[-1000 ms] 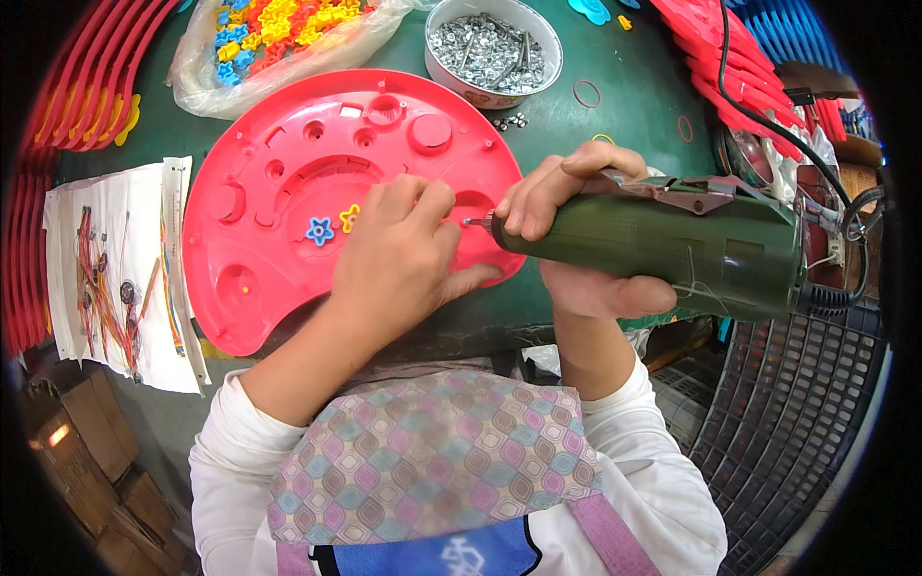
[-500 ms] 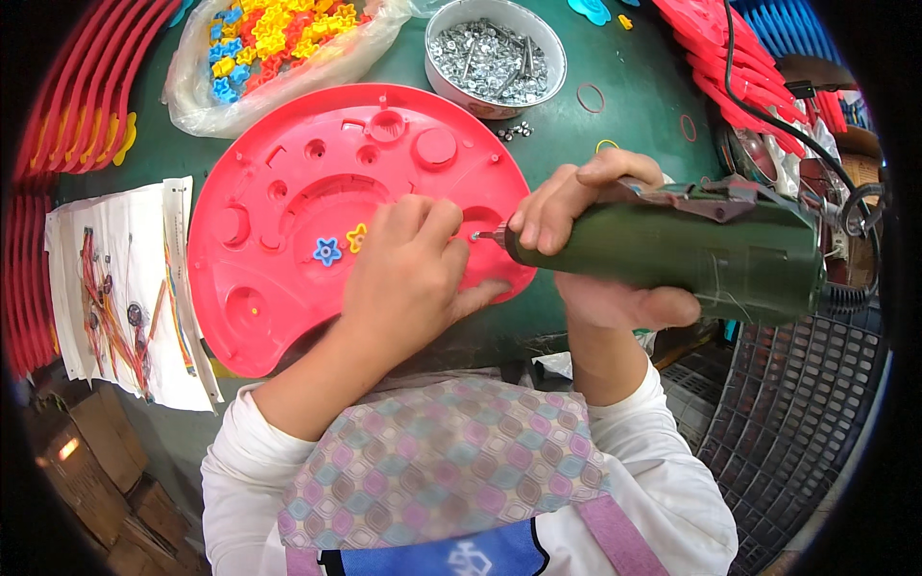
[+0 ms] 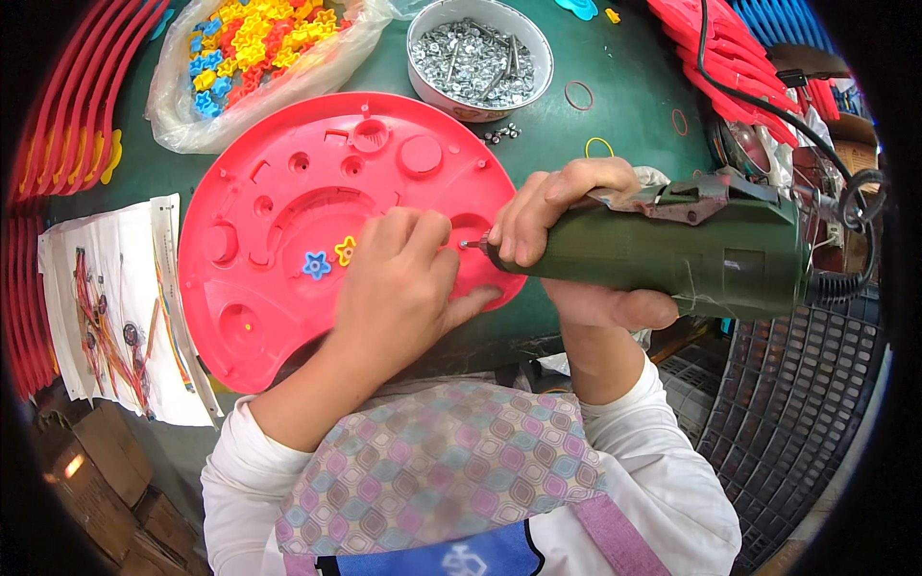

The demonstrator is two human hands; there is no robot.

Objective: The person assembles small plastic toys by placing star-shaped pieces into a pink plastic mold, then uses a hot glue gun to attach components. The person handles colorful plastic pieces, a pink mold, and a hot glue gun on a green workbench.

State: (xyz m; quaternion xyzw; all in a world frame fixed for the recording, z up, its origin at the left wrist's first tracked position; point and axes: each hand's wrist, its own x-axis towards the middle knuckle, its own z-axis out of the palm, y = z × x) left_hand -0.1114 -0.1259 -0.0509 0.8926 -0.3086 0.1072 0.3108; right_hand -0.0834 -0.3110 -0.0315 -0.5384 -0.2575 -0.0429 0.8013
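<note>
A large pink moulded plastic panel (image 3: 288, 192) lies on the green table. My right hand (image 3: 567, 216) grips a dark green electric screwdriver (image 3: 691, 254), held level with its tip pointing left at the panel's right edge. My left hand (image 3: 399, 288) rests on the panel, its fingertips pinched at the driver's tip; whatever they pinch is hidden. A small blue flower piece (image 3: 315, 264) and a yellow one (image 3: 345, 250) sit on the panel just left of that hand.
A white bowl of metal screws (image 3: 480, 60) stands behind the panel. A clear bag of coloured flower pieces (image 3: 259, 43) lies at back left. Printed sheets (image 3: 110, 307) lie at left, stacked red parts (image 3: 53, 134) along both sides. A black cord (image 3: 768, 101) runs from the driver.
Both hands and the driver stay at the panel's right edge. The view has shifted slightly, and my left fingers have closed nearer to the driver's tip.
</note>
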